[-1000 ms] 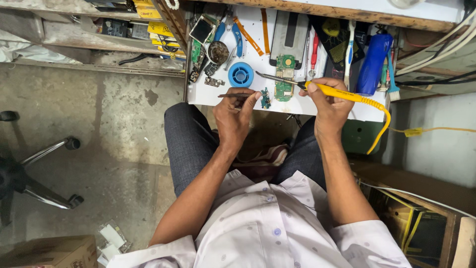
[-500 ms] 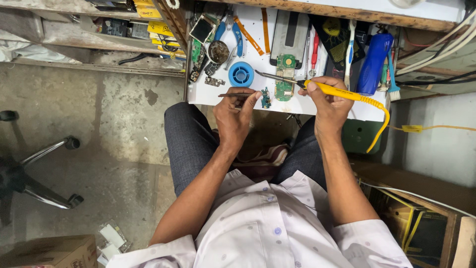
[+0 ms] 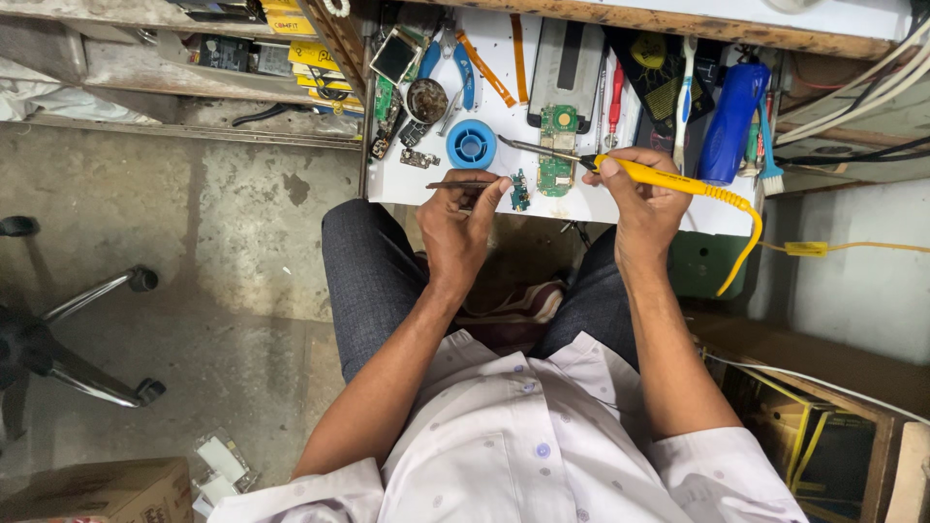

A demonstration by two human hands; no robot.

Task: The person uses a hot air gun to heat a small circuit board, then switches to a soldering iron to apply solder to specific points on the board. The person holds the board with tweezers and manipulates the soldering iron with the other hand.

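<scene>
White workbench [image 3: 426, 186] carries blue solder reel [image 3: 471, 145], green circuit board [image 3: 556, 151]

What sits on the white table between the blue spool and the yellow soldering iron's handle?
In the head view, a green circuit board lies between blue spool and yellow soldering iron.

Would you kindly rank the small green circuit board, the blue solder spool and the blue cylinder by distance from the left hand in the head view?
1. Small green circuit board, just right of the left hand fingers.
2. Blue solder spool, on the white bench above the hand.
3. Blue cylinder, far right, beyond the right hand.
</scene>
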